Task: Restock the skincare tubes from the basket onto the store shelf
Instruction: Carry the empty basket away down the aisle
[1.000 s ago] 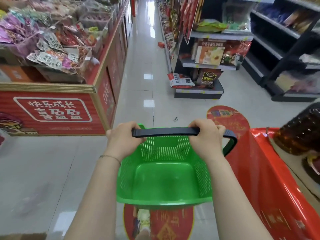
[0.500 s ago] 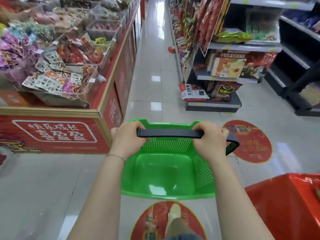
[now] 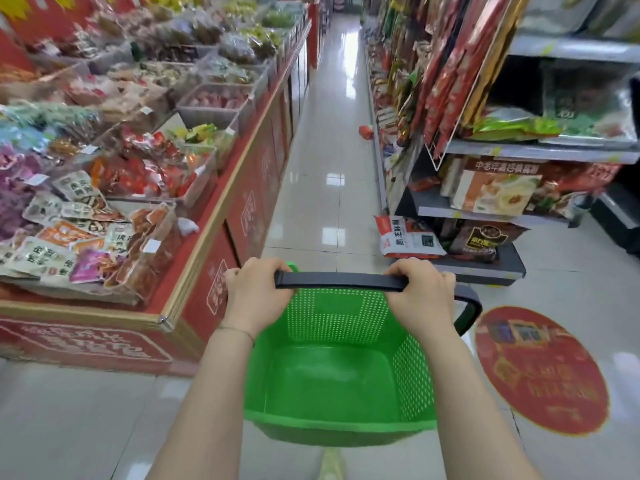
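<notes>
Hands, left hand (image 3: 258, 296) and right hand (image 3: 420, 299), are gripping the handle (image 3: 339, 281) of a green basket (image 3: 332, 317) holding no tubes; restocking looks either finished or unstarted.

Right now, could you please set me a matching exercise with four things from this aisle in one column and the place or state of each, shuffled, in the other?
Column one:
1. green basket
2. black handle
3. round red sticker
4. snack packets

Column two:
A. stuck flat on the floor, to the right of the basket
B. gripped by the left hand and the right hand
C. piled on the red counter at the left
D. hanging below the handle, with nothing visible inside

Pairs: 1-D, 2-B, 3-A, 4-C
</notes>
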The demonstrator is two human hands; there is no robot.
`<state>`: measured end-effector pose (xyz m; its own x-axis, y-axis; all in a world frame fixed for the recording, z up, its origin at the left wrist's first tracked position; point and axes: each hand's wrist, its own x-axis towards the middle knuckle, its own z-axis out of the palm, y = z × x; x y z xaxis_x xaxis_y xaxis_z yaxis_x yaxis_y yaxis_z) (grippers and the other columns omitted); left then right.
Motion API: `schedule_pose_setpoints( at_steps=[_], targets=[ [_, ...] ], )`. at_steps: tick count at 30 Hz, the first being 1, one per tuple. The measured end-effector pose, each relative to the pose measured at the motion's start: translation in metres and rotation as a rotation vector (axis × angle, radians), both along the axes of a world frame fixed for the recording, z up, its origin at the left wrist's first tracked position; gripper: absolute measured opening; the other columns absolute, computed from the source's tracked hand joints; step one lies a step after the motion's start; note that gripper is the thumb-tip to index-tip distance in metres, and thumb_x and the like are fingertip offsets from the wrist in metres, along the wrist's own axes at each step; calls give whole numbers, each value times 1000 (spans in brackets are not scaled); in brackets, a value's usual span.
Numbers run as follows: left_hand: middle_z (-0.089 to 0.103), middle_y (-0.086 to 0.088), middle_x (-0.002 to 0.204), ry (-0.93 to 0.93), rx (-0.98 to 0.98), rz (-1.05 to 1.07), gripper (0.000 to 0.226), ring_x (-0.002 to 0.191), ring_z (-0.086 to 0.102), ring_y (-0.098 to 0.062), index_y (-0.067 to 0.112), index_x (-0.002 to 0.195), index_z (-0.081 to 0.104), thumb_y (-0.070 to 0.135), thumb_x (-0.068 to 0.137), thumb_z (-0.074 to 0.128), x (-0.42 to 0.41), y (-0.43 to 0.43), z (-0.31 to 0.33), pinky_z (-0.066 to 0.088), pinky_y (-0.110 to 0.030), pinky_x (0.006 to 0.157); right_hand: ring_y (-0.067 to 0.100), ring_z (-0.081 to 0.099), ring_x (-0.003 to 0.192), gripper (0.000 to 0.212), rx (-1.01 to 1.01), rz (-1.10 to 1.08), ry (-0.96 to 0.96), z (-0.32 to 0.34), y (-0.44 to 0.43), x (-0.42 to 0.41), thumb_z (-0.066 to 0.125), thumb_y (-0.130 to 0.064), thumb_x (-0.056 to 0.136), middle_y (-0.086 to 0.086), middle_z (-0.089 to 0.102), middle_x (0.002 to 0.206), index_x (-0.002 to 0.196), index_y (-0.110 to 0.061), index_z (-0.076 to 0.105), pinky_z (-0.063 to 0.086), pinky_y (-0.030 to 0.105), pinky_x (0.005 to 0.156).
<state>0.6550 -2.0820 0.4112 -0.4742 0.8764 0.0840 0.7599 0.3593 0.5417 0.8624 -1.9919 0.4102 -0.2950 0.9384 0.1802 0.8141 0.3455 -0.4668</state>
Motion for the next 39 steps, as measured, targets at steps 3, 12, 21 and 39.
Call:
schedule_pose_setpoints(
  at_steps=[3, 12, 21, 39],
  targets=[
    [49, 16, 72, 16, -4, 13, 19, 86, 42, -12, 33, 76, 52, 20, 84, 64, -10, 53, 4, 19, -31, 77, 15, 49, 80, 21, 31, -9, 1, 3, 56, -11, 62, -7, 73, -10, 55, 75, 74, -28, 57, 12, 30, 69],
    [51, 14, 76, -66, -3, 10, 30, 85, 45, -13, 33, 69, 46, 33, 79, 74, -63, 184, -6, 24, -33, 81, 15, 50, 82, 23, 64, 16, -2, 0, 190, -65, 60, -2, 70, -7, 58, 77, 73, -25, 59, 12, 28, 68],
    [49, 14, 73, -51, 8, -24, 24, 83, 44, -13, 28, 74, 51, 39, 79, 72, -160, 359, -6, 22, -32, 76, 19, 53, 90, 22, 27, 18, -43, -1, 364, -159, 63, -5, 72, -12, 54, 80, 82, -24, 63, 16, 29, 74],
    [47, 15, 72, -8, 37, 11, 25, 84, 45, -13, 30, 73, 50, 36, 77, 74, -327, 643, 12, 22, -31, 71, 11, 41, 78, 24, 72, 44, 8, 15, 649, -327, 63, -5, 75, -11, 52, 78, 76, -29, 55, 17, 29, 76]
  ],
)
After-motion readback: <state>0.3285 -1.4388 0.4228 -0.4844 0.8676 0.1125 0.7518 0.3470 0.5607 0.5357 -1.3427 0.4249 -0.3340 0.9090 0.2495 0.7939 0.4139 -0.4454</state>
